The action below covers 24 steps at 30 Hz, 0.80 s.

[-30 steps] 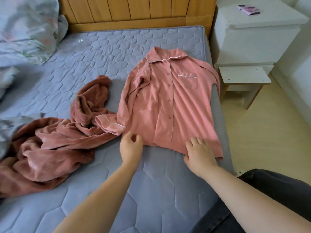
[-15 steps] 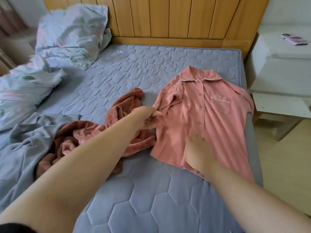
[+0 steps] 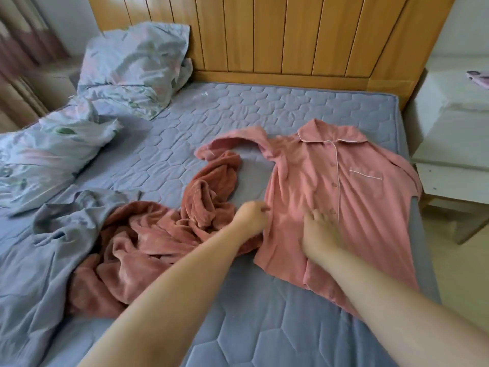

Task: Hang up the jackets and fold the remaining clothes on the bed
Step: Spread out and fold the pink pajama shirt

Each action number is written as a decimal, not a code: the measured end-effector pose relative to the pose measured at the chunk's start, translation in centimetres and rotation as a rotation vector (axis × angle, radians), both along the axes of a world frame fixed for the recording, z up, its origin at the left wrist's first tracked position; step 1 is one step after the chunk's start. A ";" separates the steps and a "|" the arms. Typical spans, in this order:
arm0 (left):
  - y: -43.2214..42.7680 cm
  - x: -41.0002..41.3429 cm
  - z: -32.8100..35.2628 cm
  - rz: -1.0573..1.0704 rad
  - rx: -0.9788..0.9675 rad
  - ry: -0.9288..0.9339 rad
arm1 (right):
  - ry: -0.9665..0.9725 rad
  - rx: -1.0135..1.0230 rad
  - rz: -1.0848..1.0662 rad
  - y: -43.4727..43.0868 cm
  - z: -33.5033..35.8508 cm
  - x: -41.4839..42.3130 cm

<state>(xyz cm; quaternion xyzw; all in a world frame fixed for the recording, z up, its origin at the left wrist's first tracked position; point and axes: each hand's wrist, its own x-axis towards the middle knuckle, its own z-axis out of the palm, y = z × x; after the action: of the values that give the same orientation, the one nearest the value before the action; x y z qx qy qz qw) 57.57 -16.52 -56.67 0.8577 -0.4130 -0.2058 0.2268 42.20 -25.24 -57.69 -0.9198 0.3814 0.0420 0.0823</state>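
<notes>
likely light and limp, the shirt [image 3: 370, 207] wants holding at its nine o'clock edge, where the left hand [image 3: 251, 217] pinches it while the right hand [image 3: 320, 230] presses with flat fingers.

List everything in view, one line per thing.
mattress: one, grey-blue, quilted, under everything
headboard: one, light wood, behind the mattress
shirt: one, pink, flat on the mattress's right side
fleece garment: one, rust-brown, crumpled beside the shirt
thin garment: one, grey-blue, crumpled at the near left
pillow: one, pale floral, against the headboard
quilt: one, pale floral, bunched at far left
nightstand: one, white, right of the mattress
small object: one, pink, on the nightstand, cut off
left hand: one, bare, pinching the shirt's side edge
right hand: one, bare, flat on the shirt front
</notes>
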 end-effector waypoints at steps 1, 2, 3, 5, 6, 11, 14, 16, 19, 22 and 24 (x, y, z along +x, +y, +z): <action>0.3 -1.2 -1.4 0.007 0.047 0.003 | -0.001 0.032 -0.005 0.3 -0.5 -0.6; 0.7 -2.1 -2.7 0.023 0.100 0.000 | -0.002 0.073 -0.005 0.6 -0.9 -1.2; 0.9 -2.9 -3.7 0.039 0.134 0.003 | 0.003 0.118 0.003 1.0 -1.3 -1.8; 1.5 -3.8 -5.3 0.049 0.169 -0.031 | 0.030 0.202 0.034 1.7 -2.2 -2.9; 2.2 -3.9 -5.9 0.021 0.190 -0.121 | 0.050 0.233 0.046 2.0 -2.6 -3.3; 7.6 -0.6 -9.0 -0.238 0.238 -0.470 | 0.113 0.288 0.049 2.9 -3.2 -4.0; 10.5 3.7 -10.9 -0.126 0.212 -0.430 | 0.127 0.281 0.058 3.2 -3.2 -3.9; 13.1 6.8 -10.8 0.063 0.324 -0.452 | 0.136 0.271 0.056 3.4 -3.3 -3.8; 15.2 9.1 -8.4 0.277 0.672 -0.514 | 0.138 0.250 0.051 3.4 -3.7 -3.6; 12.1 6.3 -6.4 0.148 0.652 -0.612 | 0.135 0.240 0.057 3.6 -4.3 -3.7; 9.2 3.1 -6.9 -0.031 0.319 -0.520 | 0.135 0.249 0.065 3.6 -4.6 -4.0</action>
<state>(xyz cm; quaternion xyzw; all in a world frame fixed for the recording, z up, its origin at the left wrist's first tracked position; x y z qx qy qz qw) 60.67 -7.37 -63.61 0.8999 -0.4329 -0.0450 -0.0273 38.24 -21.62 -62.27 -0.9094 0.3481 0.1531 0.1684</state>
